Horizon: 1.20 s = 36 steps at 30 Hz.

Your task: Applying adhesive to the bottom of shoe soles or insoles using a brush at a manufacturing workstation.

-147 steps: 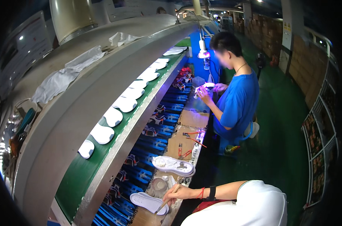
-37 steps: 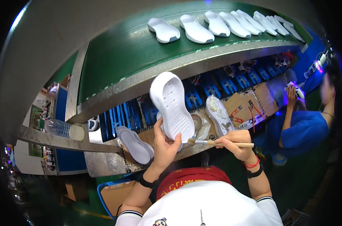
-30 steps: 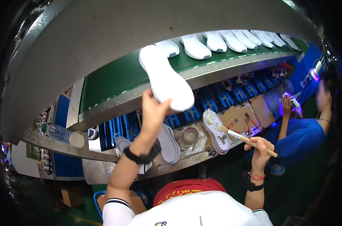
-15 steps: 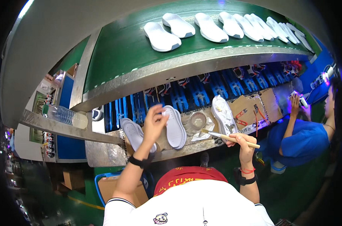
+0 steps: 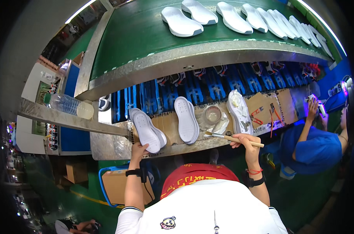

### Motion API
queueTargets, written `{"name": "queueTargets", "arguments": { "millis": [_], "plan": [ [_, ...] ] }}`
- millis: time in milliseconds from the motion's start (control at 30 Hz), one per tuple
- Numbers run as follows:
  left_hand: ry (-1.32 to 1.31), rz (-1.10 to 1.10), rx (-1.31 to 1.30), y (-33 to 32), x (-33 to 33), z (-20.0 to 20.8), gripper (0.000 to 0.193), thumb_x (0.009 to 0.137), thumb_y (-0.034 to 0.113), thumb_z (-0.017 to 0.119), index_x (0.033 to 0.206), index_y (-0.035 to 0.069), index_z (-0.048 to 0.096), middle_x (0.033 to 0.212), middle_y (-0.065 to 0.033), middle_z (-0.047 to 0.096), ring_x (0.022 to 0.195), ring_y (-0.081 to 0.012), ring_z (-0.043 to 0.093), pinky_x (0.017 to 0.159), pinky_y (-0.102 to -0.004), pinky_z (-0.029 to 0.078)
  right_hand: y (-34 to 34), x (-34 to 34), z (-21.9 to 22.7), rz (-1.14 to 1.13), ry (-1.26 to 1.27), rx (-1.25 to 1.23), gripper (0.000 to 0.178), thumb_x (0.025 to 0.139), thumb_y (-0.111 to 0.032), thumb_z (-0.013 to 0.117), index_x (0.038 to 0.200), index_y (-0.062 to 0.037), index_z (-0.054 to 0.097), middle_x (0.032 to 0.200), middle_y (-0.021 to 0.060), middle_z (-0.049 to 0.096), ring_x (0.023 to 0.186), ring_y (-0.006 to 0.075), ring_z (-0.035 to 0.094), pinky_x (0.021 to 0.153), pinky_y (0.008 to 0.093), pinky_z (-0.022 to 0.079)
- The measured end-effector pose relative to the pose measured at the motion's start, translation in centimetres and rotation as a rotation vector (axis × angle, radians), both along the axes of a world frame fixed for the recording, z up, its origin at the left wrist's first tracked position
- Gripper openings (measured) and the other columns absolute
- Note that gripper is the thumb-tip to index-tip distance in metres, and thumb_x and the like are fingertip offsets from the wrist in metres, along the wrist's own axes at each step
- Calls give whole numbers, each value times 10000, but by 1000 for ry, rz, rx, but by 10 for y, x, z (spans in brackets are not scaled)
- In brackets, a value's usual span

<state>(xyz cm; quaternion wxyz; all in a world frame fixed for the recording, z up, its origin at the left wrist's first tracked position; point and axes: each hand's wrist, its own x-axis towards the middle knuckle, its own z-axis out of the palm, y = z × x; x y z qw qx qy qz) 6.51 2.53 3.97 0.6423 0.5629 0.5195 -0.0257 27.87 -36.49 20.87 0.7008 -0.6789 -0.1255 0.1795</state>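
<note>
My left hand [image 5: 139,151] pinches the near end of a pale shoe sole [image 5: 146,132], the top one of a stack lying at the left of the bench. Wrapped round the wooden handle of a flat brush [image 5: 234,138], the fingers of my right hand [image 5: 247,142] are closed; the bristles point left, over the bench's near edge. Between the hands lies a second stack of pale soles [image 5: 186,120]. A small round bowl [image 5: 213,114] sits on crumpled white paper to its right. Farther right, another white sole [image 5: 237,111] carries scraps of white material.
Red-handled pliers [image 5: 257,116] lie on cardboard at the right. Behind the bench runs a row of blue racks [image 5: 192,91]. A green conveyor [image 5: 142,43] bears several white soles above. A plastic bottle [image 5: 69,106] lies on the left ledge. A person in blue [image 5: 313,146] works at right.
My left hand has come down and left from beside the middle stack and taken hold of the left sole. The brush stays in my right hand. The whole view has shifted somewhat.
</note>
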Motion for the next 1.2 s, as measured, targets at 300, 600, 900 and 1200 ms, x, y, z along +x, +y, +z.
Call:
{"name": "queueTargets", "arguments": {
  "millis": [300,600,900,1200],
  "plan": [
    [-581,14,-160,-92,44,142,478,802,-82,559,1243,-1,392,1144,-127,565,1018,-238,598,807,-343,546,20,-13,13,140,63,62,206,887,-45,504,914,95,652,772,172,668,673,185,663,599,232,523],
    [-731,-126,169,-133,80,170,365,819,-50,601,1162,-39,476,1097,-110,582,976,-150,581,851,-268,472,48,-16,37,329,-341,25,146,828,-12,550,854,55,677,706,124,676,605,176,658,548,245,516],
    [-728,-166,252,-139,80,176,367,824,-44,596,1171,-42,476,1065,-100,592,956,-140,582,818,-257,479,49,-5,49,405,-524,-35,125,798,-16,572,805,34,686,662,97,669,552,169,638,517,249,490],
    [-709,-176,247,-140,77,178,373,827,-30,597,1178,-42,470,1057,-103,590,948,-140,583,805,-256,482,47,5,51,452,-629,-58,120,782,-12,570,790,28,682,625,98,654,522,175,627,505,253,482]
  ]
}}
